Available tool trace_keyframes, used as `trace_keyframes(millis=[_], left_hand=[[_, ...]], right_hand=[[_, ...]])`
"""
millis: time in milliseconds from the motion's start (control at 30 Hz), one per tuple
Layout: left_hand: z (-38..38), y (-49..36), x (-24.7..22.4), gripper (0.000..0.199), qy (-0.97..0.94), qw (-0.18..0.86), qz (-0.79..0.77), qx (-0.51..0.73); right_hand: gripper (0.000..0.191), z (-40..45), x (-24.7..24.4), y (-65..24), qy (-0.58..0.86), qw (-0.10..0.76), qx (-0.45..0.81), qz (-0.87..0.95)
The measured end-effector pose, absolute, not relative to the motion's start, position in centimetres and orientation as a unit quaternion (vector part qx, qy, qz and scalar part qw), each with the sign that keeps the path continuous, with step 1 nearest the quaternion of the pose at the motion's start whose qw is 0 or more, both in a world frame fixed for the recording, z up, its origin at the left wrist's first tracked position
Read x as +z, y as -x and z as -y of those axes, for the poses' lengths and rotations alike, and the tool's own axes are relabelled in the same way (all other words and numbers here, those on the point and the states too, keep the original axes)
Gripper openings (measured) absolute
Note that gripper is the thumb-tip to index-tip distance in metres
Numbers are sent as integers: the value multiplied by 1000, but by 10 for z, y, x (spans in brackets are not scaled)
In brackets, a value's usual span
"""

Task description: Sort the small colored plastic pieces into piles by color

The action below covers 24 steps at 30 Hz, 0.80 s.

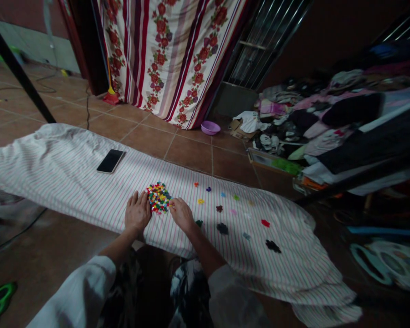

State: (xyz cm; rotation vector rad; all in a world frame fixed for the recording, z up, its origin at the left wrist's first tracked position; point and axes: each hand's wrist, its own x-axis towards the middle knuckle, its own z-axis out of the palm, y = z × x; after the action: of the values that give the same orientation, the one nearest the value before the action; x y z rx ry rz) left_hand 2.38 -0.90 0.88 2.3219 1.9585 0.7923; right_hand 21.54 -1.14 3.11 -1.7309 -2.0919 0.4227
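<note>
1. One dark phone (111,161) lay leftmost on the striped cloth (78,182).
2. Next, the left hand (137,213): palm down, fingers nearly straight, gripping nothing visible, right against the coloured heap (159,197)!
3. That heap of tiny pieces sat between both hands.
4. Right hand (181,214), fingers curled in at the heap's edge; whether it pinched a piece, I couldn't tell!
5. Small single-colour clusters (222,228) dotted the cloth's right.

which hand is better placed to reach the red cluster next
Likely the right hand: it is at the right edge of the mixed pile, on the side nearer the red cluster. The left hand is on the pile's opposite side, farther away.
</note>
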Motion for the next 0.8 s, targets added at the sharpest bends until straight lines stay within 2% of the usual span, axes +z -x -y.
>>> trace_keyframes(millis=[200,367,800], left_hand=[[11,-24,12,46,-734,13,-629,257],[11,-24,12,46,-733,2,-628,261],[10,-24,9,46,-738,-23,-628,246]], right_hand=[[23,18,31,-218,627,210,161,733],[21,21,32,-231,644,212,160,717],[25,15,29,-309,706,305,80,634]])
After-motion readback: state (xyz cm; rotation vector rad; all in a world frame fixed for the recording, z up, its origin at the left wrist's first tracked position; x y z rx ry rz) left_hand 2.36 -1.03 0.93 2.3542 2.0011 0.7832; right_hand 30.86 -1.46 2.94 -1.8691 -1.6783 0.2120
